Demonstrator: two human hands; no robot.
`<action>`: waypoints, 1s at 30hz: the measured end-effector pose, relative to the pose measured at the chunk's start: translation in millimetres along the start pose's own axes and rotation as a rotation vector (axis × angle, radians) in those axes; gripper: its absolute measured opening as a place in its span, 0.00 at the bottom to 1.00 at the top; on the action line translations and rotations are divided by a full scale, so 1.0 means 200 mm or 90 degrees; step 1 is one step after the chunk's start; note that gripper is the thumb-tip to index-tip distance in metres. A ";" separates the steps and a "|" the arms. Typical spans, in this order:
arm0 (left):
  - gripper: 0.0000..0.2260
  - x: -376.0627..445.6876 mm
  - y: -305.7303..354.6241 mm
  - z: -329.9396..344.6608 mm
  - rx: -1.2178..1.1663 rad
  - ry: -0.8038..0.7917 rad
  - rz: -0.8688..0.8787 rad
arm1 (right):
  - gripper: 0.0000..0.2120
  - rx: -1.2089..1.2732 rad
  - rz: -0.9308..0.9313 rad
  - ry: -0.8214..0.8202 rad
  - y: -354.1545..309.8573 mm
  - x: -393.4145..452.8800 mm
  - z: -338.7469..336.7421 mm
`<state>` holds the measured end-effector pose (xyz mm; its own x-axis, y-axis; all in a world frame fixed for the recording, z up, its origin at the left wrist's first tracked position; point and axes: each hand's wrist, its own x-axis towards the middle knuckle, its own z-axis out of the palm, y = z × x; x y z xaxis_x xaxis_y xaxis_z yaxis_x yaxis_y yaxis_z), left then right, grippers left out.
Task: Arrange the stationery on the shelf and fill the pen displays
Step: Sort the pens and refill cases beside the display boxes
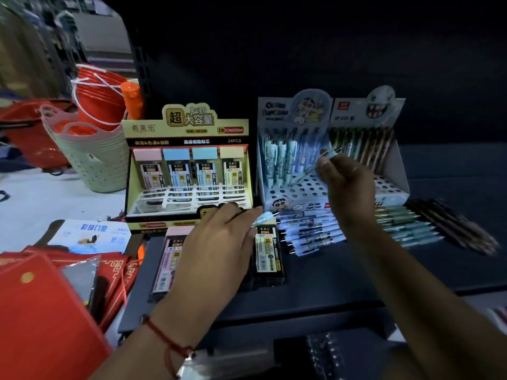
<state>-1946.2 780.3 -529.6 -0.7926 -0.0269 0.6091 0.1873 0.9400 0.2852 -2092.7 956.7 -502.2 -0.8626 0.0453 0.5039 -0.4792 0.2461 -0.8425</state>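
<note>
Right hand (346, 185) pinching pen (315, 165) above cartoon pen display (295, 149)

A pale blue pen (315, 165) tilts above the cartoon pen display (295, 187), loose pens (310, 231) lying before it
</note>
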 end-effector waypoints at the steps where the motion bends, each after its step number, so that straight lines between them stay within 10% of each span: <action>1: 0.17 0.00 0.00 0.00 0.001 0.001 -0.001 | 0.20 -0.013 -0.006 -0.004 0.01 0.01 0.01; 30: 0.18 -0.03 0.05 0.02 -0.009 -0.011 -0.001 | 0.23 -0.253 -0.086 -0.026 0.08 0.09 0.20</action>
<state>-1941.9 791.5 -533.8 -0.8025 -0.0231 0.5962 0.1940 0.9349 0.2973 -2123.2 923.8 -513.9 -0.8060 -0.0497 0.5898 -0.4955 0.6017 -0.6265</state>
